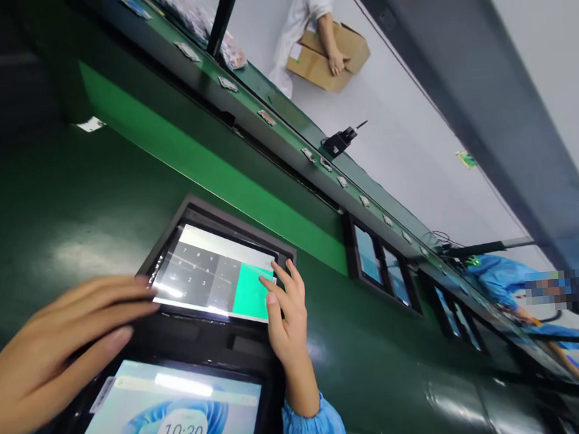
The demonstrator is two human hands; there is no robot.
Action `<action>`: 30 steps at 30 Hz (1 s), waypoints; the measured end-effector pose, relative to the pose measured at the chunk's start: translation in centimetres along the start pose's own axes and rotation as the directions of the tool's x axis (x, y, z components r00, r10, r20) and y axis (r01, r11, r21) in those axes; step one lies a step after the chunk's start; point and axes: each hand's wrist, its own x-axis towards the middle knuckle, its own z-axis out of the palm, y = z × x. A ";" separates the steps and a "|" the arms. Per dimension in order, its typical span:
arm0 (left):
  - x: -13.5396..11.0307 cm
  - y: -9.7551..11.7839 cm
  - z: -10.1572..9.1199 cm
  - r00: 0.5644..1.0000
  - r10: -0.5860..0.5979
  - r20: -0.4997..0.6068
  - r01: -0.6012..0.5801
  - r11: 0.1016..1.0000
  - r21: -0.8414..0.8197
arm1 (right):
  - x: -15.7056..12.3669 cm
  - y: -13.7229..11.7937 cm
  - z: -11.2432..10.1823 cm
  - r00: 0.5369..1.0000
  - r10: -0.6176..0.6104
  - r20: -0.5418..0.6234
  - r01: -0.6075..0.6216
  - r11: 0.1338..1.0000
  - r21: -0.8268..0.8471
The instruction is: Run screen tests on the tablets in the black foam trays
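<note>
A tablet point(214, 276) lies in a dark frame on the green bench, its screen showing a number pad and a green panel. My left hand point(60, 355) rests at its left edge with fingers stretched out flat, holding nothing. My right hand point(287, 311) holds the tablet's right edge, thumb pressing on the green panel and fingers curled round the rim. A second tablet point(170, 420) lies nearer me, its screen showing 10:30.
The green bench point(69, 214) runs diagonally, with a conveyor rail point(283, 130) carrying several small parts beyond it. More screens point(383, 263) sit further along. A person in white carries a cardboard box point(327, 57); a person in blue point(505, 287) works at right.
</note>
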 end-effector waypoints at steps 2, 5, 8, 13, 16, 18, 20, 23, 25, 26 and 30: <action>3.3 -0.7 0.0 0.999 0.033 -0.001 -0.033 0.994 0.109 | 1.2 -0.8 0.7 0.999 -0.033 -0.007 0.033 0.999 0.035; 7.5 -1.7 1.2 0.992 0.080 0.095 -0.098 0.975 0.198 | 1.6 -1.4 1.4 0.999 -0.031 -0.019 0.032 0.997 0.073; 9.3 -2.5 2.5 0.977 0.106 0.186 -0.145 0.967 0.210 | 0.6 -1.4 1.4 1.000 0.001 -0.027 0.001 0.997 0.081; 8.8 -2.9 2.5 0.981 0.108 0.159 -0.147 0.956 0.255 | -2.0 -1.6 0.3 0.994 0.089 -0.070 -0.080 0.990 0.118; 8.3 -3.0 2.1 0.991 0.046 0.126 -0.077 0.964 0.254 | -4.1 -2.8 -0.7 0.983 0.159 -0.093 -0.143 0.977 0.159; 8.2 -3.0 1.8 0.992 -0.016 0.125 -0.008 0.982 0.188 | -6.0 -4.4 -1.2 0.980 0.190 -0.050 -0.179 0.969 0.173; 8.2 -3.1 1.7 0.994 -0.063 0.087 0.056 0.995 0.087 | -8.1 -6.7 -1.4 0.988 0.127 0.084 -0.140 0.977 0.162; 8.5 -3.2 1.6 0.990 -0.139 0.036 0.140 0.989 -0.047 | -10.7 -10.5 -0.9 0.885 -0.163 0.437 0.077 0.975 0.209; 8.6 -3.2 1.6 0.983 -0.177 0.056 0.181 0.979 -0.097 | -11.8 -12.5 0.2 0.748 -0.326 0.579 0.194 0.941 0.279; 8.7 -3.2 1.6 0.980 -0.189 0.068 0.196 0.974 -0.110 | -12.1 -13.2 0.8 0.701 -0.370 0.610 0.232 0.927 0.295; 8.8 -3.2 1.7 0.977 -0.200 0.069 0.207 0.971 -0.122 | -12.9 -14.5 3.1 0.665 -0.378 0.644 0.317 0.924 0.215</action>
